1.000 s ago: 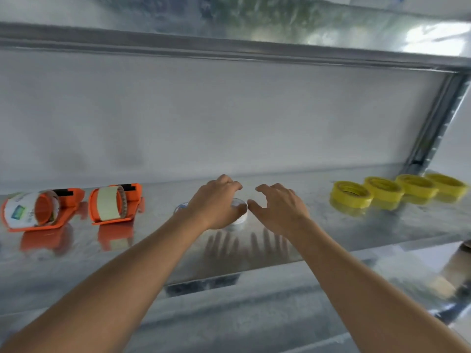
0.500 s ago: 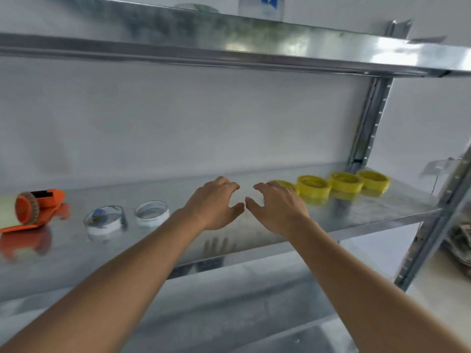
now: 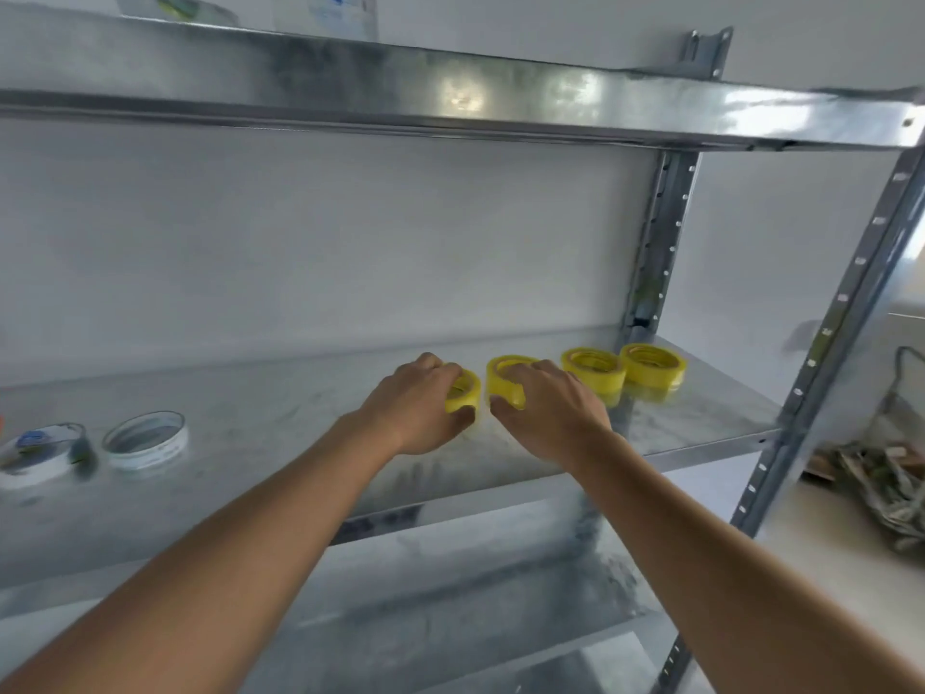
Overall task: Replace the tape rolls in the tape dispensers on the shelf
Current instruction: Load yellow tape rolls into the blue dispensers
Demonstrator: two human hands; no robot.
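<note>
Several yellow tape rolls stand in a row at the right of the metal shelf point(image 3: 280, 408). My left hand point(image 3: 415, 408) wraps the leftmost yellow roll point(image 3: 466, 393), fingers over its top and thumb under its near side; the roll looks tilted. My right hand point(image 3: 555, 408) grips the second yellow roll point(image 3: 503, 380) between thumb and fingers. Two more yellow rolls point(image 3: 593, 369) point(image 3: 653, 364) lie flat beyond, untouched. Two used white tape cores point(image 3: 145, 439) point(image 3: 40, 453) rest at the shelf's left. The orange dispensers are out of view.
An upper shelf point(image 3: 450, 92) hangs low overhead with items on top. Perforated metal uprights point(image 3: 655, 252) point(image 3: 846, 303) bound the shelf's right end. A lower shelf point(image 3: 450, 593) sits beneath. A heap of crumpled material point(image 3: 886, 473) lies on a surface to the right.
The view swung right, dropping the orange dispensers out of frame. Both hands moved right from the white cores to the yellow rolls and closed on the two leftmost ones.
</note>
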